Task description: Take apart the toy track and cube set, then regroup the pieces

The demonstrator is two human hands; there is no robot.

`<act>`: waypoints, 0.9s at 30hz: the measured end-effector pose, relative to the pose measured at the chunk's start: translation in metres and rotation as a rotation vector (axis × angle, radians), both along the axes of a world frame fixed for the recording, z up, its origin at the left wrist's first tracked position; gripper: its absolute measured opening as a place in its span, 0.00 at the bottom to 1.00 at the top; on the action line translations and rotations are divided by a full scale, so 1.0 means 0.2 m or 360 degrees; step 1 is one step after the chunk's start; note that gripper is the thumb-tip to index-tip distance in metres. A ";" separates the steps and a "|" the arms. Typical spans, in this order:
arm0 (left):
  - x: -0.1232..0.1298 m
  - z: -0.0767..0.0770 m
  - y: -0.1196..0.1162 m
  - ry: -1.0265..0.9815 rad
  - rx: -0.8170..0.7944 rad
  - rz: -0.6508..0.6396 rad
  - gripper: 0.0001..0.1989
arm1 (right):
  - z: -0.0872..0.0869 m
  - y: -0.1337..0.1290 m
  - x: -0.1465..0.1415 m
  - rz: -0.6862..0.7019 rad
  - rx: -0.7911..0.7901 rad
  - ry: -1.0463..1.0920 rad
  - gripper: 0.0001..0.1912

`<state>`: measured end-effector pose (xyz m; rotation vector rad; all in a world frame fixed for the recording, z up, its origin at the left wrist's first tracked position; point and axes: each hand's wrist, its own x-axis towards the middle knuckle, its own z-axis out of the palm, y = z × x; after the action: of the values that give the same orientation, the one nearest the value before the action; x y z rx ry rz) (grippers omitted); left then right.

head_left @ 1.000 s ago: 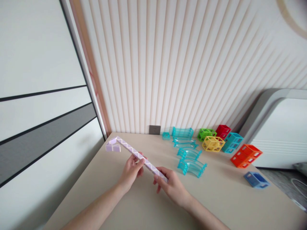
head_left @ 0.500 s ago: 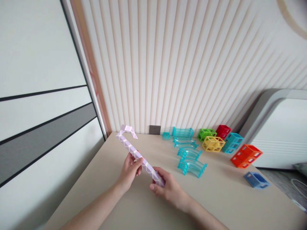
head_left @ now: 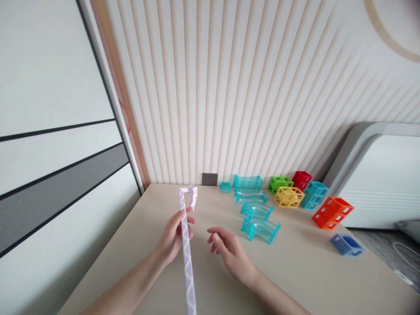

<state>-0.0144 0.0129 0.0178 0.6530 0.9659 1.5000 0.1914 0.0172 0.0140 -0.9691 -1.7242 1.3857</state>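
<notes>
A lilac and white snake cube puzzle [head_left: 187,267] runs as a long straight strip towards me, its far end bent into a small hook. My left hand [head_left: 173,232] grips it just below the hook, thumb against the strip; some of the fingers are hidden behind it. To the right, my right hand [head_left: 229,253] hovers over the table, apart from the puzzle. Its fingers are loosely curled and apart, with nothing in them. The strip's near end runs out of the bottom of the view.
Clear teal track pieces [head_left: 260,228] lie in a row on the table [head_left: 157,205]. Right of them stand plastic frame blocks: green [head_left: 278,183], yellow [head_left: 288,197], red [head_left: 301,180], teal [head_left: 314,195], orange [head_left: 332,213] and blue [head_left: 347,245]. Behind is a ribbed wall with a dark socket [head_left: 210,179].
The puzzle has swung from a diagonal to nearly straight towards me, its hook turning downward. My right hand has let go of its near end. The left hand keeps its hold.
</notes>
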 end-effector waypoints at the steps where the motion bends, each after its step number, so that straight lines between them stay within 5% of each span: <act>1: 0.00 0.00 0.00 -0.0019 -0.0019 -0.0095 0.27 | -0.02 0.02 0.00 -0.0119 0.0022 0.0026 0.32; 6: -0.01 -0.04 -0.02 -0.0039 -0.0073 -0.0568 0.24 | -0.05 0.10 0.02 -0.0541 0.0104 0.0198 0.34; 17: -0.05 -0.12 -0.01 -0.0122 0.0080 -0.1166 0.27 | -0.01 0.11 0.03 -0.0648 -0.0075 0.0376 0.40; 22: -0.03 -0.12 -0.01 -0.0406 0.0046 -0.1146 0.28 | 0.05 0.09 0.03 -0.0547 -0.0083 0.0318 0.30; 27: 0.00 -0.07 -0.03 -0.0502 0.0141 -0.0831 0.27 | 0.05 0.08 0.02 -0.0552 -0.0088 0.0297 0.30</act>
<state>-0.0142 0.0079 0.0037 0.6467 0.4420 1.1359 0.1957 0.0333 0.0247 -1.0739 -1.3149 1.2562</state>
